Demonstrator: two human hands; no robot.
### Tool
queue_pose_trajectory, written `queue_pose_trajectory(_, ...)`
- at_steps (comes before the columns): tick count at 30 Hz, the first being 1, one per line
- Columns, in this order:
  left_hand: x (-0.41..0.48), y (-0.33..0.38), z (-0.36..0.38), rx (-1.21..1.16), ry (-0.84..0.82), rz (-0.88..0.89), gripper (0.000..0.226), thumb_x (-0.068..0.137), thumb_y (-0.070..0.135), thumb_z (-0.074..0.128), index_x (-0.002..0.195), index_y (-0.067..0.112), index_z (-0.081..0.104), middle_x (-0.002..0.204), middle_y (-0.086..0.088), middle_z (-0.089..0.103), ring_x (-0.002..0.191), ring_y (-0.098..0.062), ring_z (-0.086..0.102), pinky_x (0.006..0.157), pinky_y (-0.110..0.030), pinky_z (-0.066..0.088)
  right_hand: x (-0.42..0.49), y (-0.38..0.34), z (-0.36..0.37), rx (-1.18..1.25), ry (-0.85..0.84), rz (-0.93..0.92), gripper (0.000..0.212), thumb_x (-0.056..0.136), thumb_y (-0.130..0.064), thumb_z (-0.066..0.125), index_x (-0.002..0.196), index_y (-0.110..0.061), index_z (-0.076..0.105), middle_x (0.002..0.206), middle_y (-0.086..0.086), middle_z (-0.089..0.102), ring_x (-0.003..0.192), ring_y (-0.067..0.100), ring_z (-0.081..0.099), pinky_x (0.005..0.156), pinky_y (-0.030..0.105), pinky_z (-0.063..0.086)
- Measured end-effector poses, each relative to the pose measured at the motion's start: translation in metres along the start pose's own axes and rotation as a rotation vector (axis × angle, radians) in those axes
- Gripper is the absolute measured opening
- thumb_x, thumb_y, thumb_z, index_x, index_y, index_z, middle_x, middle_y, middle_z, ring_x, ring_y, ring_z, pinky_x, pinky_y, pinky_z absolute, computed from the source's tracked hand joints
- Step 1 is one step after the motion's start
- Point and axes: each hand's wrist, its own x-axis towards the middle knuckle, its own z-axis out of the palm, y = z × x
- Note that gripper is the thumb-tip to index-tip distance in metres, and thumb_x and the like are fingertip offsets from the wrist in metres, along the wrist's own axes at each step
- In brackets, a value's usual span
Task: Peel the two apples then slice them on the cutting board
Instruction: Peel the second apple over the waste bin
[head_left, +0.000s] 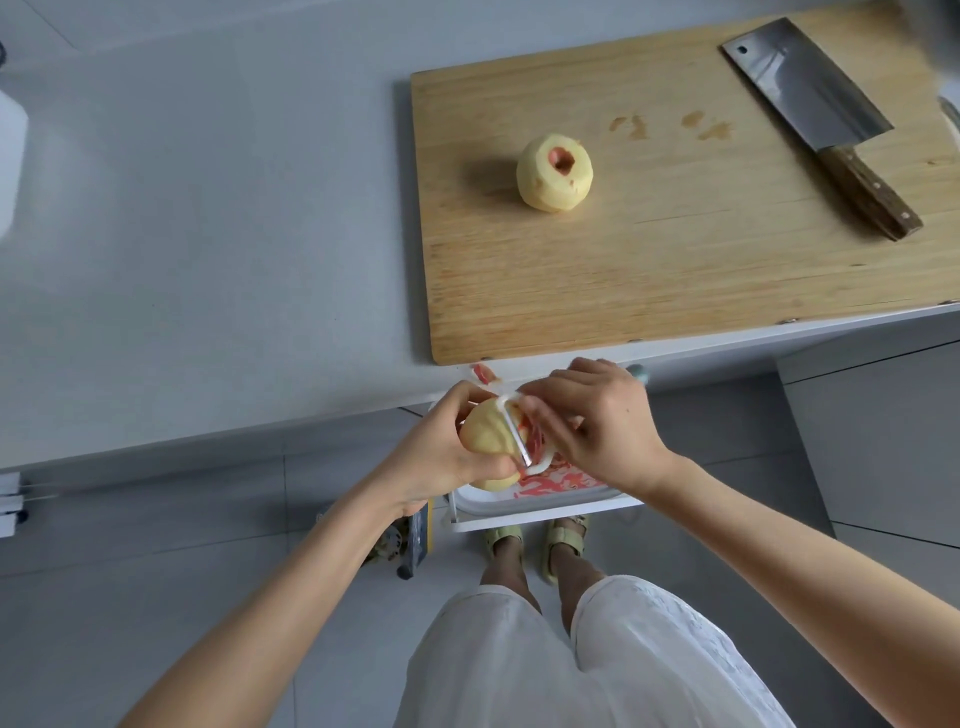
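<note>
We take the wooden cutting board (675, 249) as our landmark. The cleaver (810, 104) lies on its far right corner, untouched. Below the board's near edge, off the counter, a white bin (540, 517) holds red peelings. Above that bin our left hand (441, 457) curls round the second apple (485, 436), which is mostly bare. Our right hand (597, 431) pinches the white peeler (519, 441), its blade on a red strip. The first apple (554, 174), peeled, sits mid-board. A peel scrap (482, 374) lies just off the near edge. We judge the wet flesh could slip from our grip into the bin, or the blade could skid toward our left thumb.
</note>
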Motion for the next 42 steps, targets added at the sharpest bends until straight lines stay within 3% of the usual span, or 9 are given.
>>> queue_pose_trajectory(3,-0.001,0.004,0.002,-0.006,-0.034,0.033,0.069,0.041,0.031,0.08,0.102,0.021,0.049,0.101,-0.001,0.059,0.084,-0.012,0.059,0.075,-0.03,0.051,0.006,0.007,0.002,-0.008,-0.014,-0.105,0.028,0.091,-0.027,0.054,0.081,-0.011,0.074,0.063,-0.002,0.066,0.054,0.022,0.053,0.055,0.03,0.042)
queue_pose_trajectory(9,-0.005,0.002,0.004,-0.07,-0.079,0.083,0.063,0.045,0.027,0.082,0.1,0.02,0.052,0.099,0.005,0.062,0.09,-0.012,0.061,0.075,-0.029,0.053,-0.002,0.012,0.005,0.203,-0.066,0.125,0.024,0.091,-0.027,0.056,0.084,-0.012,0.073,0.071,-0.003,0.069,0.062,0.019,0.058,0.061,0.037,0.05)
queue_pose_trajectory(14,-0.007,-0.003,0.006,-0.132,-0.039,0.119,0.059,0.047,0.024,0.083,0.099,0.027,0.055,0.094,0.015,0.064,0.088,-0.008,0.063,0.071,-0.022,0.05,-0.008,0.014,0.005,0.484,-0.175,0.438,0.028,0.089,-0.042,0.047,0.064,-0.05,0.057,0.05,-0.018,0.054,0.056,0.008,0.049,0.063,0.039,0.044)
queue_pose_trajectory(18,-0.008,-0.002,0.008,-0.115,0.029,0.17,0.06,0.045,0.028,0.085,0.096,0.041,0.056,0.102,0.013,0.061,0.096,-0.014,0.063,0.073,-0.025,0.051,-0.012,0.019,0.011,0.536,-0.178,0.536,0.033,0.091,-0.043,0.048,0.061,-0.048,0.058,0.051,-0.009,0.051,0.056,0.012,0.048,0.064,0.036,0.043)
queue_pose_trajectory(23,-0.007,0.008,0.004,-0.05,0.083,0.296,0.063,0.049,0.03,0.084,0.102,0.044,0.052,0.119,0.01,0.054,0.106,-0.01,0.059,0.078,-0.026,0.053,-0.028,0.033,0.02,0.259,-0.299,0.646,0.03,0.093,-0.037,0.051,0.063,-0.034,0.055,0.057,-0.004,0.056,0.056,0.015,0.049,0.063,0.034,0.043)
queue_pose_trajectory(26,-0.007,0.012,0.0,0.147,0.082,0.304,0.066,0.053,0.029,0.083,0.104,0.045,0.046,0.114,0.028,0.051,0.108,-0.001,0.054,0.085,-0.022,0.051,-0.025,0.031,0.014,0.309,-0.315,0.728,0.036,0.094,-0.042,0.048,0.061,-0.03,0.057,0.059,-0.007,0.06,0.057,0.009,0.053,0.062,0.032,0.043)
queue_pose_trajectory(29,-0.006,0.007,-0.003,0.252,0.083,0.283,0.069,0.058,0.018,0.084,0.107,0.042,0.042,0.117,0.026,0.048,0.108,0.001,0.052,0.083,-0.014,0.046,-0.02,0.026,0.002,0.451,-0.254,0.795,0.03,0.09,-0.045,0.053,0.063,-0.035,0.061,0.06,-0.013,0.061,0.062,0.006,0.056,0.069,0.031,0.045)
queue_pose_trajectory(36,-0.005,0.005,0.0,0.318,0.011,0.214,0.071,0.06,0.019,0.087,0.115,0.029,0.043,0.111,0.015,0.055,0.103,-0.005,0.056,0.082,-0.022,0.049,0.003,0.005,-0.006,0.049,-0.054,0.07,0.019,0.082,-0.018,0.057,0.079,-0.007,0.072,0.066,0.005,0.068,0.057,0.028,0.059,0.055,0.031,0.047)
queue_pose_trajectory(42,-0.01,0.009,0.0,0.285,0.003,0.209,0.069,0.056,0.02,0.083,0.109,0.039,0.043,0.101,0.027,0.056,0.094,0.001,0.057,0.075,-0.012,0.047,0.006,0.013,-0.005,0.129,-0.086,0.04,0.032,0.086,-0.027,0.05,0.081,-0.005,0.072,0.066,0.006,0.067,0.059,0.027,0.058,0.056,0.027,0.041)
